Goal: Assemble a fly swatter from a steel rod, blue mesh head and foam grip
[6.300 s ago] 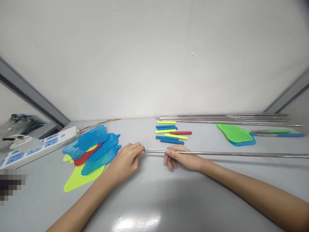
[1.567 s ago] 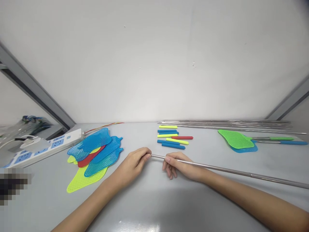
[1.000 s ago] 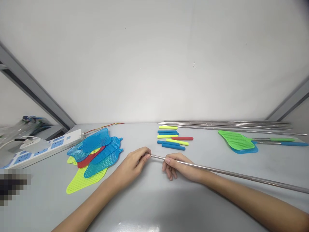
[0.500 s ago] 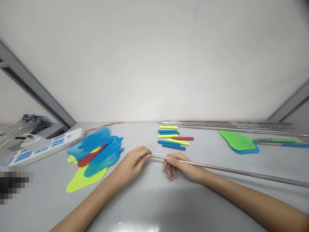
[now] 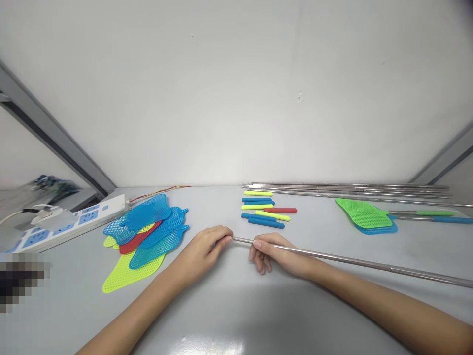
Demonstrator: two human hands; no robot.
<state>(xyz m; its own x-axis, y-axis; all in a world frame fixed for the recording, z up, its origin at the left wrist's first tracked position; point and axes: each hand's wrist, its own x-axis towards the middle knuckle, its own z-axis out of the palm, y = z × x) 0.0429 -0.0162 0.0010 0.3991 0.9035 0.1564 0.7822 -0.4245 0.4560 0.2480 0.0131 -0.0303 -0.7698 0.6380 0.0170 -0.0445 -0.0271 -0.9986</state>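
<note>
silver rod slanting over the table, clamped at its thin end between thumb and fingers of the left hand, and nearby pinched under the thumb of the right hand, with lower fingers loosely curled. beyond, coloured grips in a cluster, mesh heads piled at left, two swatters at right.

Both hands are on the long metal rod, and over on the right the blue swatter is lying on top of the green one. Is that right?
Not quite: the head view shows the green swatter lying on top of the blue swatter. The left hand and right hand are indeed both on the long metal rod.
</note>
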